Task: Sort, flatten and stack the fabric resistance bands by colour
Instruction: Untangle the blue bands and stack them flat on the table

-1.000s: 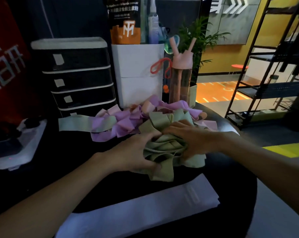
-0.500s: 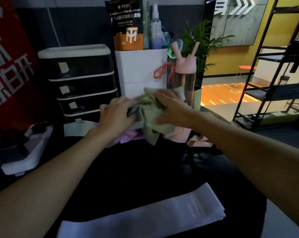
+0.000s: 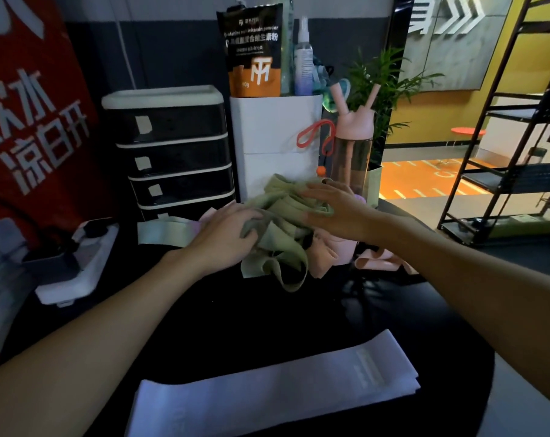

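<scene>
This looks like a gym. At 12 o'clock a bag of vitamin powder stands by a pink drinking bottle. At 2 o'clock the floor is orange with white lines painted on it, below a yellow wall. A tall black metal rack stands at 3 o'clock. Soft stretchy exercise bands lie heaped on the dark worktop.

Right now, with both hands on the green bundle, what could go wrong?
The green bands hang tangled over the pink bands; the left hand gripping them might drag pink ones along. The right hand, flat on the bundle, lies close to the pink bottle and might tip it.
</scene>
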A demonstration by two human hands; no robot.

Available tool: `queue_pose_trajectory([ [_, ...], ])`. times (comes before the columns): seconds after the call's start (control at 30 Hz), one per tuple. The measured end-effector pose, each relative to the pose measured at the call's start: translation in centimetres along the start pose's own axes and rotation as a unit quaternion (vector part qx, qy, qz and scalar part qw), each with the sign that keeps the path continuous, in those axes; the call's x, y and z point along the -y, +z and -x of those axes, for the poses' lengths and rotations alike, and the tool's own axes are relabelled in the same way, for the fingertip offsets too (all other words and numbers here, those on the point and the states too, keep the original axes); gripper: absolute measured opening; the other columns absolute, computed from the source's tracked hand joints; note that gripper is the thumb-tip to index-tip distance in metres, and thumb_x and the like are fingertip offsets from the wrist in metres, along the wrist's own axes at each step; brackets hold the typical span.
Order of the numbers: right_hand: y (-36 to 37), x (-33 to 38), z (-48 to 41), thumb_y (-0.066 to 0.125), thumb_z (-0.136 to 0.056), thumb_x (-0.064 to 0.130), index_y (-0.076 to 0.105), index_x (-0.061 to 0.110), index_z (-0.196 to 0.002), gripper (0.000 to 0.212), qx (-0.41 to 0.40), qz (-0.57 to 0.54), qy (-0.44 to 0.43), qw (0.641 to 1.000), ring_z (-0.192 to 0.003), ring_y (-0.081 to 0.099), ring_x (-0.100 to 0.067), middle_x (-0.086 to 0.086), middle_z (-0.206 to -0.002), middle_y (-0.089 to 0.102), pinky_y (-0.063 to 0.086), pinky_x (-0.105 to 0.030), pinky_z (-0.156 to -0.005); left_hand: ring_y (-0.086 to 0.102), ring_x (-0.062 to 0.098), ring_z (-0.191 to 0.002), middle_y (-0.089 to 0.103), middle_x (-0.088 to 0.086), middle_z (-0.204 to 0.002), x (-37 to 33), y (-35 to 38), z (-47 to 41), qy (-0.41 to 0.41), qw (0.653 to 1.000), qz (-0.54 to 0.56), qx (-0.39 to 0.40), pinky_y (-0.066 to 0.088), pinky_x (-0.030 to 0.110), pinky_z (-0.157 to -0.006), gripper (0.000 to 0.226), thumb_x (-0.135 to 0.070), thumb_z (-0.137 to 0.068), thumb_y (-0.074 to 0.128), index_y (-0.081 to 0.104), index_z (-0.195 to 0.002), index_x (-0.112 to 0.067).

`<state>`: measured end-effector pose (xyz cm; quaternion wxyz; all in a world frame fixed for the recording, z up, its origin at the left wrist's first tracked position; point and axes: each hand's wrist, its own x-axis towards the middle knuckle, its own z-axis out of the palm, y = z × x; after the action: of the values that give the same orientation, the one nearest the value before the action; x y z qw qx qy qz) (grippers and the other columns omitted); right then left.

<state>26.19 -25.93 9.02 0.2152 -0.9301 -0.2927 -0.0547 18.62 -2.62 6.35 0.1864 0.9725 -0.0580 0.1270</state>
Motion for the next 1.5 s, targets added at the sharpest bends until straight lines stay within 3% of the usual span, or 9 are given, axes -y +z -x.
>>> queue_pose_trajectory([
  [0.23, -0.7, 0.1, 5.0, 0.066, -0.088, 0.04, 0.054, 0.034, -0.133, 0.047, -0.019, -0.014, -0.018, 1.0, -0.129, 0.039, -0.016, 0.009, -0.138, 0.048, 0.034, -0.043, -0.108, 0.049, 0.01, -0.126, 0.06, -0.015, -0.113, -1.2, -1.7, 5.8, 0.024, 0.999, 0.019, -0.024, 0.037, 0.035, -0.105, 0.022, -0.018, -0.096, 0.057, 0.071, -0.111, -0.024],
  [0.43, 0.3, 0.5, 12.8, 0.066, -0.089, 0.026, 0.063, 0.036, -0.108, 0.022, 0.048, -0.074, -0.092, 0.992, -0.084, 0.059, 0.006, 0.017, -0.089, 0.063, 0.045, -0.016, -0.076, 0.058, -0.007, -0.093, 0.064, -0.019, -0.093, -1.3, -2.9, 13.8, 0.028, 0.996, 0.052, 0.07, 0.044, 0.009, -0.077, 0.012, -0.024, -0.097, 0.061, 0.069, -0.101, -0.032],
  [0.6, 0.7, 0.6, 17.1, 0.06, -0.092, 0.041, 0.05, 0.024, -0.138, 0.05, 0.186, -0.044, -0.03, 0.981, -0.1, 0.061, -0.005, 0.008, -0.114, 0.066, 0.048, -0.021, -0.089, 0.057, -0.006, -0.099, 0.058, -0.017, -0.111, -0.2, -3.9, 18.1, -0.033, 0.975, -0.018, 0.218, 0.045, 0.011, -0.086, 0.039, -0.058, -0.086, 0.057, 0.064, -0.116, -0.035],
  [0.73, 0.5, 0.9, 18.5, 0.055, -0.096, 0.043, 0.042, 0.024, -0.144, 0.054, 0.247, 0.056, -0.043, 0.967, -0.123, 0.046, -0.011, 0.004, -0.137, 0.047, 0.038, -0.025, -0.101, 0.057, -0.001, -0.101, 0.057, -0.017, -0.111, 0.1, -4.3, 19.5, -0.047, 0.969, -0.053, 0.236, 0.048, 0.021, -0.092, 0.034, -0.053, -0.092, 0.059, 0.065, -0.117, -0.032],
  [0.9, 0.1, 1.3, 18.7, 0.054, -0.097, 0.04, 0.052, 0.021, -0.132, 0.041, 0.287, 0.052, -0.061, 0.954, -0.112, 0.051, -0.013, 0.004, -0.122, 0.05, 0.04, -0.027, -0.096, 0.058, 0.016, -0.065, 0.066, 0.007, -0.084, 0.8, -4.5, 20.8, -0.068, 0.972, -0.047, 0.219, 0.047, 0.033, -0.061, 0.072, -0.093, -0.066, 0.042, 0.067, -0.085, -0.028],
  [1.07, -0.4, 1.3, 17.0, 0.063, -0.091, 0.043, 0.059, 0.036, -0.092, 0.008, 0.321, 0.02, -0.039, 0.946, -0.083, 0.057, -0.006, 0.012, -0.094, 0.062, 0.043, -0.021, -0.073, 0.064, 0.02, -0.078, 0.067, 0.003, -0.095, 1.0, -4.1, 21.0, -0.111, 0.968, -0.052, 0.219, 0.05, 0.033, -0.066, 0.041, -0.065, -0.088, 0.058, 0.063, -0.096, -0.025],
  [1.2, -0.5, 1.4, 17.0, 0.065, -0.09, 0.042, 0.058, 0.029, -0.105, 0.021, 0.318, 0.005, -0.012, 0.948, -0.09, 0.056, -0.009, 0.01, -0.103, 0.057, 0.043, -0.022, -0.072, 0.048, 0.024, -0.057, 0.053, 0.015, -0.067, 0.7, -4.0, 21.2, -0.074, 0.978, 0.027, 0.193, 0.036, 0.033, -0.055, 0.052, -0.05, -0.088, 0.067, 0.058, -0.069, -0.003],
  [1.27, -0.4, 1.0, 17.5, 0.068, -0.088, 0.041, 0.055, 0.031, -0.111, 0.027, 0.312, -0.035, 0.008, 0.95, -0.097, 0.055, -0.011, 0.009, -0.11, 0.055, 0.044, -0.021, -0.074, 0.046, 0.019, -0.055, 0.05, 0.003, -0.066, 0.6, -4.0, 21.5, -0.041, 0.982, 0.047, 0.179, 0.037, 0.031, -0.054, 0.046, -0.047, -0.085, 0.069, 0.053, -0.06, -0.013],
  [1.5, -0.1, 0.2, 18.9, 0.069, -0.088, 0.032, 0.054, 0.033, -0.104, 0.022, 0.234, -0.062, -0.036, 0.97, -0.094, 0.055, -0.009, 0.01, -0.106, 0.054, 0.041, -0.02, -0.073, 0.061, 0.009, -0.066, 0.066, -0.007, -0.079, 0.5, -3.8, 23.4, -0.033, 0.989, 0.101, 0.104, 0.046, 0.023, -0.058, 0.016, -0.039, -0.087, 0.073, 0.063, -0.084, -0.027],
])
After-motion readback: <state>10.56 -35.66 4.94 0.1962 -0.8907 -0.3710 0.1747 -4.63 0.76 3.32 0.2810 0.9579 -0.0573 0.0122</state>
